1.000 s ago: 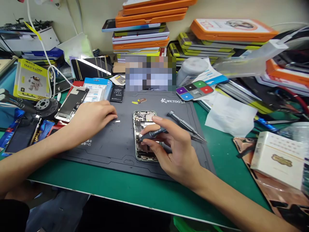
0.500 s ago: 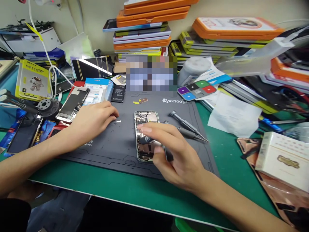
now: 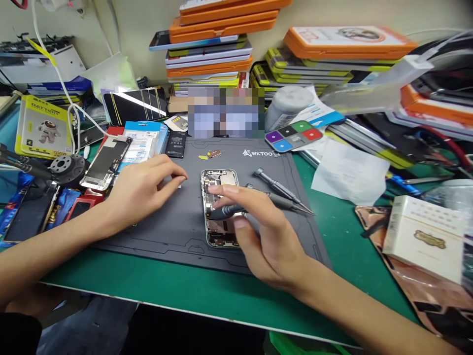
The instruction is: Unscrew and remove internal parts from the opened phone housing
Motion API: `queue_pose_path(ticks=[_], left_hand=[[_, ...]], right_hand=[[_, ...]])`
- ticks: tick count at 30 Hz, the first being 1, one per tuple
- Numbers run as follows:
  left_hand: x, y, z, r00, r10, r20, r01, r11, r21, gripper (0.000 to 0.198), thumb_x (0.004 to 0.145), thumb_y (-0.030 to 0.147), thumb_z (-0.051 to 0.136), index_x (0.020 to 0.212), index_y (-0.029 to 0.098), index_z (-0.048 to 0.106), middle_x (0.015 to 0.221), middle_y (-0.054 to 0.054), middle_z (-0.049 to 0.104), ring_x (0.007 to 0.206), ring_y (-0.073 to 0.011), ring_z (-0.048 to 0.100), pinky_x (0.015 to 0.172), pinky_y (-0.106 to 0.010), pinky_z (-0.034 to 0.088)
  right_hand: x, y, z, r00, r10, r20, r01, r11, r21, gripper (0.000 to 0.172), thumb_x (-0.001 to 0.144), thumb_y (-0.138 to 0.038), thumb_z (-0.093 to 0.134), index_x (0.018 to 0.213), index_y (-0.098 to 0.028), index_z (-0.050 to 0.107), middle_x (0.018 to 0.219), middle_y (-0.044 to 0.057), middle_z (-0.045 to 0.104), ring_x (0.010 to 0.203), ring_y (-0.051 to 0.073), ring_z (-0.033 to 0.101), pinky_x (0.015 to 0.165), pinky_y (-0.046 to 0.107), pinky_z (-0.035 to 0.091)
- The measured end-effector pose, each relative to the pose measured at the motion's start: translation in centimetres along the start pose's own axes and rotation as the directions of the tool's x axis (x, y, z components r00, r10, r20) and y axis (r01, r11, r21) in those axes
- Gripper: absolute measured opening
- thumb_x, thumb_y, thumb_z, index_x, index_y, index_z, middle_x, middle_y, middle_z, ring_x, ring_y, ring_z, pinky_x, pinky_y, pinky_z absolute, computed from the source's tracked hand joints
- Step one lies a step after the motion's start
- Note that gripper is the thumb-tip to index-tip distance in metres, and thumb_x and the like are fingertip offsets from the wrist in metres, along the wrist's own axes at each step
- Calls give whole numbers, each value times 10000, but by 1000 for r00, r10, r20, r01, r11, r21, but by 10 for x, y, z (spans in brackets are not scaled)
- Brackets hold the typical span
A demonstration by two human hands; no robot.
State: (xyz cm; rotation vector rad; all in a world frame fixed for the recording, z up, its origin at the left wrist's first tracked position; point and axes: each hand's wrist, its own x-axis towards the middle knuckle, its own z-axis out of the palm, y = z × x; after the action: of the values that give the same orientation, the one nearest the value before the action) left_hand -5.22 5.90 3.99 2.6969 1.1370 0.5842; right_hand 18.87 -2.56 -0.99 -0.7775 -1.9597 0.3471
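Observation:
An opened phone [image 3: 217,187] with its insides exposed lies in the middle of a dark grey work mat [image 3: 173,224]. My right hand [image 3: 264,234] is over the phone's lower half, fingers closed around a dark screwdriver [image 3: 226,211] whose tip points left into the phone. My left hand [image 3: 144,190] rests on the mat to the left of the phone. Its fingers are curled, with thumb and forefinger reaching to a tiny white part by the phone's top left corner; the part is mostly hidden.
Two more screwdrivers [image 3: 281,190] lie on the mat right of the phone. A removed phone screen [image 3: 105,162] and battery packs [image 3: 44,125] sit at the left. Stacked orange and yellow boxes [image 3: 218,44] line the back. A white box [image 3: 424,236] stands at right.
My right hand has turned the screwdriver in its fingers and brought its tip back onto the phone. My left hand's fingers have slid right, over the small white part.

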Motion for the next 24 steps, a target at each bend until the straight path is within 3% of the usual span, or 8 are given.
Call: queue_pose_path(ticks=[3,6,9,13,17,21,24], left_hand=[[-6,11,3,991,104,86,-92,987,-134,167,1048,266,564,1131,210,697,1087,-29,726,970,-157,687,825,-261,510],[-13,22,9,975,117,191,-79,978,-195,235,1049,316,577,1246,222,666,1127,-43,708,993,-168,698,823,-261,533],[-18,31,13,964,108,242,-53,974,-221,264,1050,340,581,1271,215,655,1091,-40,717,983,-176,707,799,-263,539],[-19,34,15,959,127,254,-54,960,-276,188,1051,327,583,1141,206,696,1038,-23,729,954,-165,709,799,-253,530],[-18,29,14,952,172,252,-99,956,-278,176,1059,289,568,1033,199,718,985,-4,738,870,-140,710,730,-232,497],[-19,27,13,959,165,231,-100,958,-268,214,1074,283,538,1053,204,736,988,-3,763,868,-143,716,739,-241,499],[-20,31,12,967,122,224,-71,972,-224,269,1096,294,472,1054,198,720,954,-3,762,843,-148,708,733,-256,493]], right_hand=[[1,0,1,1000,-11,-15,10,1000,-6,774,897,-22,529,1593,-280,309,1423,120,636,1281,279,647,1003,510,631],[0,1,4,997,64,-40,-64,998,-5,809,919,-53,613,1597,-344,281,1329,99,674,1155,253,689,855,432,680],[-2,1,5,983,163,-85,-152,980,124,774,944,-41,588,1584,-366,299,1252,84,676,1043,212,702,765,365,684],[-1,-4,4,969,204,-136,-166,955,246,749,950,-37,593,1555,-403,346,1279,82,667,1044,204,708,776,368,694],[2,-8,3,975,189,-120,-148,946,289,745,937,-12,593,1540,-401,394,1152,57,687,1029,202,728,778,353,701],[3,-7,2,951,158,-267,-109,976,190,728,918,-60,649,1519,-414,440,1340,86,612,890,193,734,681,345,684],[0,-5,2,964,147,-219,-112,980,165,776,924,-92,653,1558,-439,371,1404,101,586,852,191,723,560,311,648]])
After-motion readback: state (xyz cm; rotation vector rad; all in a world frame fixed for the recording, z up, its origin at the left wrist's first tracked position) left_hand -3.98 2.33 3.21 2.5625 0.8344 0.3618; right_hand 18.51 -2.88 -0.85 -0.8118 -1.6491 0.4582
